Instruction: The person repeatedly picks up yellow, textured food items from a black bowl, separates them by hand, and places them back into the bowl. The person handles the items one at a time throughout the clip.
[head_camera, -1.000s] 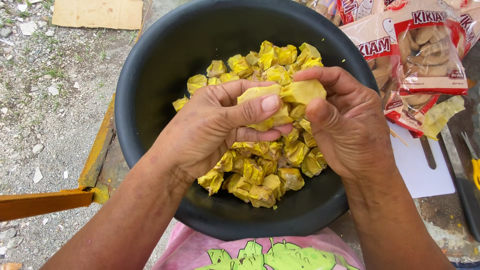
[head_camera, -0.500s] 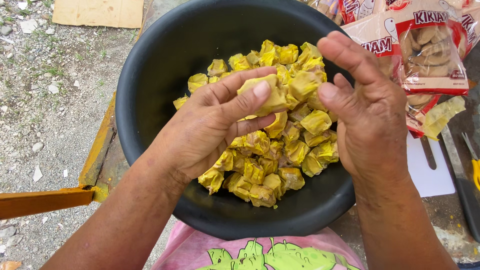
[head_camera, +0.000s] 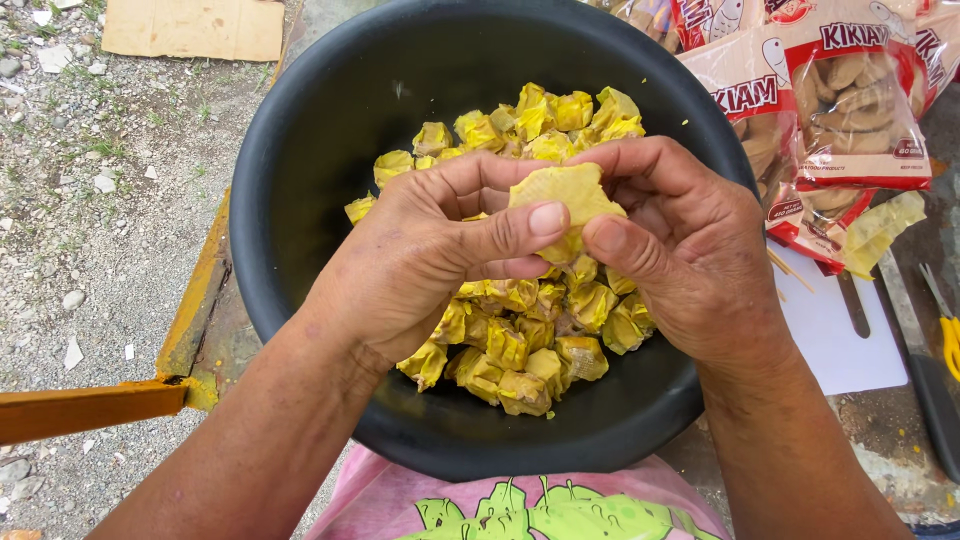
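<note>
A large black bowl (head_camera: 300, 180) rests on my lap, filled with several yellow wrapped dumplings (head_camera: 510, 350). Above the pile, both hands meet on one yellow dumpling piece (head_camera: 568, 190). My left hand (head_camera: 420, 260) pinches it with thumb and forefinger from the left. My right hand (head_camera: 690, 260) grips it from the right, thumb pressed against its lower edge and fingers curled over the top.
Red-and-clear food packets (head_camera: 840, 100) lie at the upper right. A white cutting board (head_camera: 835, 330) with a knife (head_camera: 855, 300) sits beside the bowl, yellow scissors (head_camera: 945, 320) at the right edge. Gravel ground (head_camera: 100, 220), cardboard (head_camera: 195, 28) and a yellow metal frame (head_camera: 90, 405) are on the left.
The hands came apart half a second ago, right hand lifting off. Now they are together again, both pinching one dumpling piece held higher above the pile.
</note>
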